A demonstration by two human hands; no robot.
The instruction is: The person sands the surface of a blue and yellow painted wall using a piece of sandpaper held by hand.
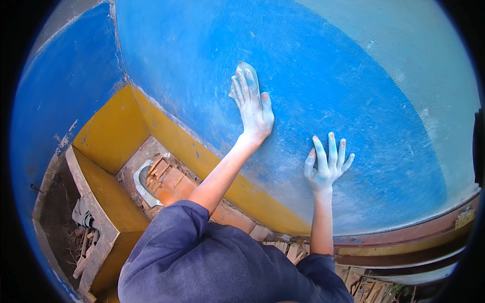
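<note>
Although the left hand point(254, 112) covers most of it, a pale sheet point(246, 65) shows around its fingertips, pressed against the blue wall point(323, 76); the sheet's material is hard to make out. That hand lies flat, fingers close together over the sheet. Nearer and to the right, the right hand point(325, 168) spreads its fingers wide; whether its palm touches the wall is hidden. The dark shirt point(217, 265) is cut off at the near edge.

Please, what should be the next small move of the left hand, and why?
Probably slide the left hand and the pale sheet slightly along the blue wall: the sheet lies under that hand, whitish marks show on the paint, and the right hand, spread open, seems braced there.
</note>
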